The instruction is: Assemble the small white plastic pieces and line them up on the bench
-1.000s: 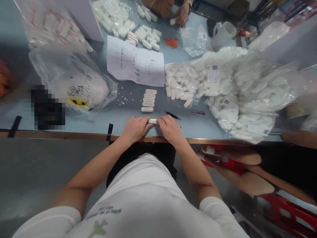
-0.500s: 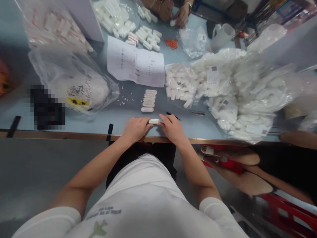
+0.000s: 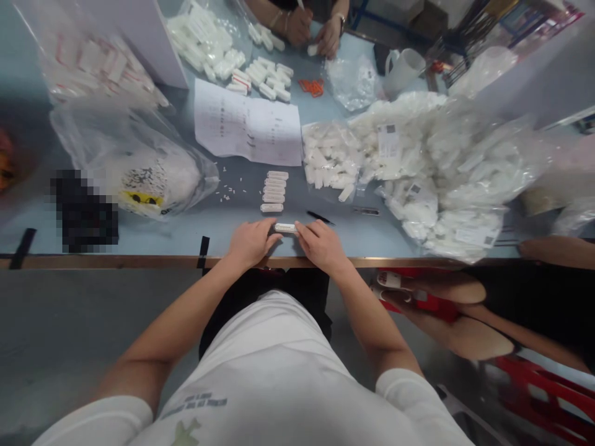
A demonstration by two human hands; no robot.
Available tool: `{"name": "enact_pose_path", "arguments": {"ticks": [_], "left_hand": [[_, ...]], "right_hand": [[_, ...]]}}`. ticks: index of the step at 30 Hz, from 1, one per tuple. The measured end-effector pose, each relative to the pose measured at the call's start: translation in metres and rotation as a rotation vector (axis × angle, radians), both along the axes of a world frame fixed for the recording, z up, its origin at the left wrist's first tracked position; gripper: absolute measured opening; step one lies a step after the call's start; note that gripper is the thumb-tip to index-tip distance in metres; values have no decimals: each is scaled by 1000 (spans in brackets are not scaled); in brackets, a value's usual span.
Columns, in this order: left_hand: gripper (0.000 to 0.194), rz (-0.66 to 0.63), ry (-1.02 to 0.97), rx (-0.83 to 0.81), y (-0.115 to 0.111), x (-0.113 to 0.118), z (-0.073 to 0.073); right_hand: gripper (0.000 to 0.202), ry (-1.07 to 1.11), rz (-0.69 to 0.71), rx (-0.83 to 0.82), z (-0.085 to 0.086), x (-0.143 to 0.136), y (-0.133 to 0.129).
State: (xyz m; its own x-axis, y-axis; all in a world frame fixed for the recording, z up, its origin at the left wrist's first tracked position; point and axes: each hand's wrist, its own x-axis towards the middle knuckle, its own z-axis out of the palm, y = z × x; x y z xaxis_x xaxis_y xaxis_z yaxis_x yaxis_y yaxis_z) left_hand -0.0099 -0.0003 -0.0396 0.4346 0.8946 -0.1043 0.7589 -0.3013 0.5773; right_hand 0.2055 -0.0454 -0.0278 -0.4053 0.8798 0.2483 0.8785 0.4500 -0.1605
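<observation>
I had the right hand's (image 3: 320,244) thumb and fingertips pinched on the right end of a small, white, oblong plastic piece (image 3: 285,228) near the table edge; the left hand's (image 3: 252,243) thumb and forefinger stood narrowly apart at its left end, and I couldn't tell whether they gripped it. Just short of twelve o'clock from it lay a column of five white, oblong plastic strips (image 3: 274,191), which I judged already handled; whether the held one was finished, I couldn't say. Tiny white bits (image 3: 227,189) lay scattered at ten, a slim black tool (image 3: 320,217) between two and three, and a clear plastic bag of white pieces (image 3: 329,155), perhaps the work left, at one. Beyond, the blue-grey tabletop (image 3: 372,238) carried a printed white paper sheet (image 3: 246,121) at eleven; a co-worker's hands (image 3: 328,38) showed past twelve, grey floor (image 3: 93,322) at eight.
</observation>
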Motion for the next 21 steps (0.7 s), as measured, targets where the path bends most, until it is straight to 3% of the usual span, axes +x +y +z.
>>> {"name": "enact_pose_path", "arguments": {"ticks": [3,6,10,14,21], "left_hand": [[40,256,-275,-191,1,-2,11],[37,475,-766,-476,0,-1,23],[43,549,-1273,-888,-1,5,36],[51,501,-1421,-1046,-4,10,42],[52,553,-1404,-1086,-8,17,45]], "right_hand": [[32,132,-66,52,4,1,-2],[30,225,-68,64,8,-4,-3],[23,290,-38,69,19,-19,-3],[22,262,18,57,28,-33,0],[22,104,5,21,29,-43,2]]}}
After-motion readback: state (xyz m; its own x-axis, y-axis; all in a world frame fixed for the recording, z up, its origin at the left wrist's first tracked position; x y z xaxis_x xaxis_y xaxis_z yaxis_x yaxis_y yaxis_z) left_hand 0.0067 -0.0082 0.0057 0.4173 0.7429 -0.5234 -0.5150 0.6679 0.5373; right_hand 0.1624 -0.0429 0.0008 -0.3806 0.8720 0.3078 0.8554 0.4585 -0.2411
